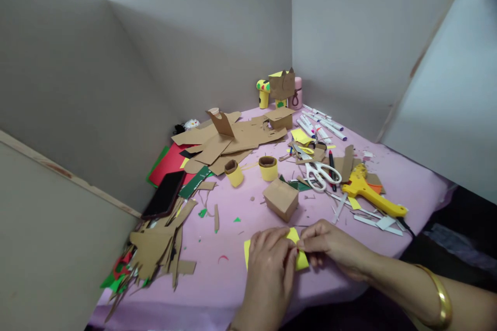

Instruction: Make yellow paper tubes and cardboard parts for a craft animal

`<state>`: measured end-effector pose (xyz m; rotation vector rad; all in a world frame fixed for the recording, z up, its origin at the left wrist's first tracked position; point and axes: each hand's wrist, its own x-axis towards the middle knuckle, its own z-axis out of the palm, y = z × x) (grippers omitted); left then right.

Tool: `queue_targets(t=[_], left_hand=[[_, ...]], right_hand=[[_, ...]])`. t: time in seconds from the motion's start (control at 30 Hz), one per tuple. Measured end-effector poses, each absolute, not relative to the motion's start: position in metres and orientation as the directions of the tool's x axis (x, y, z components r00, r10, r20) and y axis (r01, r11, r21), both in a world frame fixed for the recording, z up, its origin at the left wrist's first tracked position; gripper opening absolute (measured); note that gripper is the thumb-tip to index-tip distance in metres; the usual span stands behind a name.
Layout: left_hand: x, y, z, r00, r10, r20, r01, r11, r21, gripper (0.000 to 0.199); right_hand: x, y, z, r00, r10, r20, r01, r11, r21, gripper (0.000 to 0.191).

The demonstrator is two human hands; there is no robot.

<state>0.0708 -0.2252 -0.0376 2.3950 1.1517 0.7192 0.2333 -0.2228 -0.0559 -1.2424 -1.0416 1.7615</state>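
A piece of yellow paper (295, 236) lies at the table's front edge under both hands. My left hand (269, 256) rests over it with bent fingers and holds it against the table. With thumb and fingertips, my right hand (330, 245) pinches at the paper's right side; something tiny and dark red shows by the fingertips, too small to name. Just beyond the hands stands a small closed cardboard box (281, 199). Behind it are two short cardboard tubes wrapped in yellow, a left one (235, 176) and a right one (268, 170).
To the right lie a yellow hot glue gun (373, 194), white-handled scissors (320, 171) and several markers (326, 123). Cardboard scraps (155, 248) and a phone (165, 194) are on the left. Flat cardboard (244, 137) and a yellow mushroom-shaped model (263, 94) stand farther back, before grey partitions.
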Motion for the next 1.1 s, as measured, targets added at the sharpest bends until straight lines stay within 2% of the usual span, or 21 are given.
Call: queue_targets(t=[0.63, 1.1], left_hand=[[0.071, -0.228, -0.038, 0.516, 0.809, 0.28, 0.594, -0.574, 0.564, 0.017], [0.061, -0.227, -0.04, 0.539, 0.808, 0.239, 0.591, -0.565, 0.576, 0.014]], right_hand=[[0.241, -0.226, -0.059, -0.385, 0.875, -0.295, -0.11, -0.361, -0.926, 0.04], [0.238, -0.23, -0.061, -0.35, 0.887, -0.301, -0.007, -0.324, -0.946, 0.041]])
